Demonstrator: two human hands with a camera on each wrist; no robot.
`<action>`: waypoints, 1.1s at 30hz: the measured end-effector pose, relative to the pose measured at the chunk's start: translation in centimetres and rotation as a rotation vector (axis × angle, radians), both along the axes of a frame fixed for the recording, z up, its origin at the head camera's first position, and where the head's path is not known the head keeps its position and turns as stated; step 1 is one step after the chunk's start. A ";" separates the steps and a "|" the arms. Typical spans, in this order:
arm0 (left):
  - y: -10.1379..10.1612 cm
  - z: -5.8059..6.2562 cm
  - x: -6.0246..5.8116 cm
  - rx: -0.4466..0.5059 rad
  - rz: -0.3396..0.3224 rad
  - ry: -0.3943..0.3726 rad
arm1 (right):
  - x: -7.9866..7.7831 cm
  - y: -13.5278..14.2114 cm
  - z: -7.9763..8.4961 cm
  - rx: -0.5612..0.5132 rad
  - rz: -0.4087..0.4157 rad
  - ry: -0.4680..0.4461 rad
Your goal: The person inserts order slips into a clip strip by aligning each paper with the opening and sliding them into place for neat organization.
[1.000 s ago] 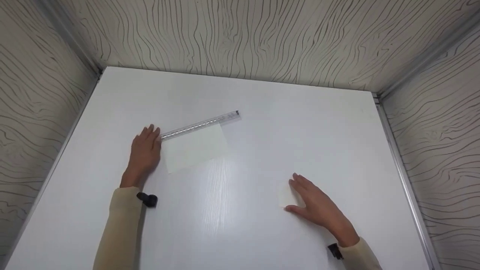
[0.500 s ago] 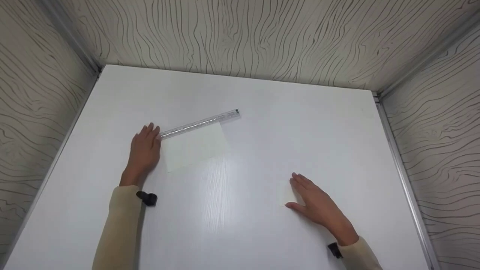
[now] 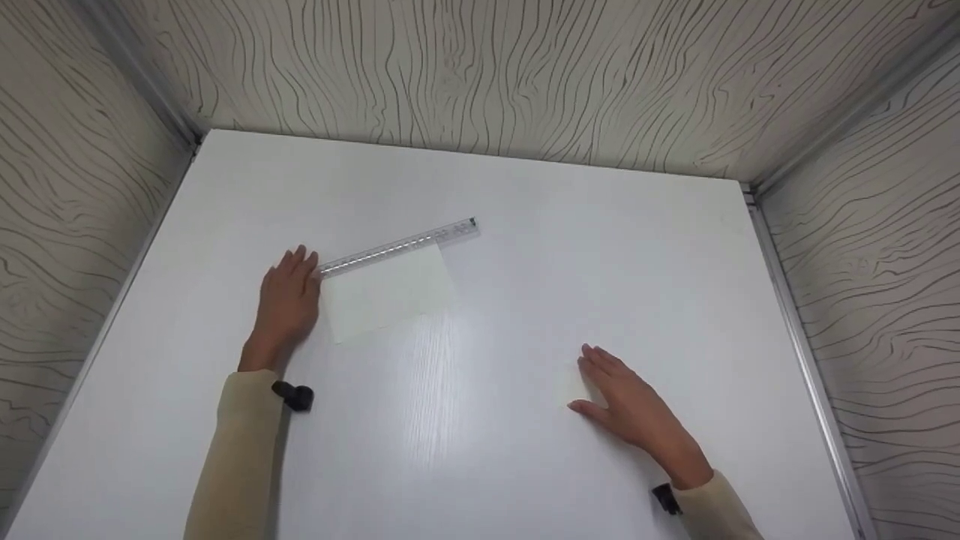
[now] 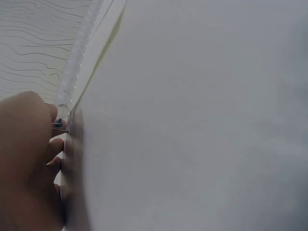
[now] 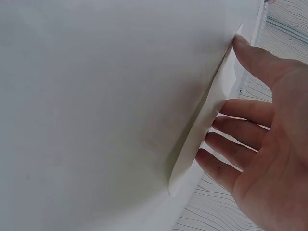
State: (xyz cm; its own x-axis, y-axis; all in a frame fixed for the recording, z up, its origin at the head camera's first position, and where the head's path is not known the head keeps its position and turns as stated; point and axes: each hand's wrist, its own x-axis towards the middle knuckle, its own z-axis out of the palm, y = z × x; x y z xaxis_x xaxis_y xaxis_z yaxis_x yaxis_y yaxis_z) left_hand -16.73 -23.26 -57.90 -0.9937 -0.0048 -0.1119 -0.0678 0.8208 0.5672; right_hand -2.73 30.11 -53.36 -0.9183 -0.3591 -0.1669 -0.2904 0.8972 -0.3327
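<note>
A clear ruler [image 3: 401, 246] lies slantwise along the upper edge of a pale sheet of paper [image 3: 386, 294]. My left hand [image 3: 289, 307] rests at the ruler's left end, its fingers extended. Thumb and index finger touch the hole end of the ruler [image 4: 62, 111] in the left wrist view. To the right, my right hand [image 3: 634, 401] rests over a small piece of pale paper [image 3: 579, 386], thumb spread away from the fingers. The right wrist view shows the fingertips touching that paper [image 5: 207, 110], whose near edge lifts slightly. The palm covers part of it in the head view.
The white tabletop [image 3: 510, 465] is bounded by a wood-grain patterned back wall [image 3: 465, 75] and side walls with metal rails [image 3: 814, 360]. Black wrist cameras [image 3: 296, 396] sit on both cuffs.
The right thumb has shifted slightly upward, toward the fingers, with less of the small paper showing. The ruler, the larger sheet and the left hand stay in place.
</note>
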 end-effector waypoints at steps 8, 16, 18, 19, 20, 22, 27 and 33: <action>-0.1 -0.3 0.2 0.009 0.002 0.005 | 0.1 -0.1 -0.2 -0.034 -0.020 0.016; -0.2 -0.5 0.0 0.015 0.005 0.007 | 0.1 0.1 -0.4 -0.063 -0.010 0.087; -0.2 -0.5 0.0 0.018 0.004 0.010 | 0.0 0.1 -0.4 -0.071 -0.013 0.097; -0.2 -0.5 0.0 0.020 0.004 0.012 | 0.0 0.1 -0.4 -0.073 -0.014 0.103; -0.2 -0.5 0.0 0.020 0.004 0.013 | 0.0 0.1 -0.4 -0.073 -0.016 0.109; -0.2 -0.6 0.0 0.019 0.004 0.011 | -0.1 0.0 -0.4 -0.078 -0.023 0.119; -0.2 -0.7 0.0 0.011 -0.001 0.011 | -0.1 -0.3 -0.2 -0.081 -0.035 0.152; -0.2 -0.7 -0.1 0.003 -0.002 0.019 | -0.2 -0.6 -0.3 -0.077 -0.028 0.233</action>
State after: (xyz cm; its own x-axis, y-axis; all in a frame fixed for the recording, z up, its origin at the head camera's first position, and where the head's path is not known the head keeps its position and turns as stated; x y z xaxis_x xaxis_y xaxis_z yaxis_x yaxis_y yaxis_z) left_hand -16.87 -23.45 -58.56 -0.9957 -0.0023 -0.0930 -0.0552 0.8192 0.5708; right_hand -2.93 29.49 -53.64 -0.9386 -0.3362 0.0777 -0.3425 0.8805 -0.3276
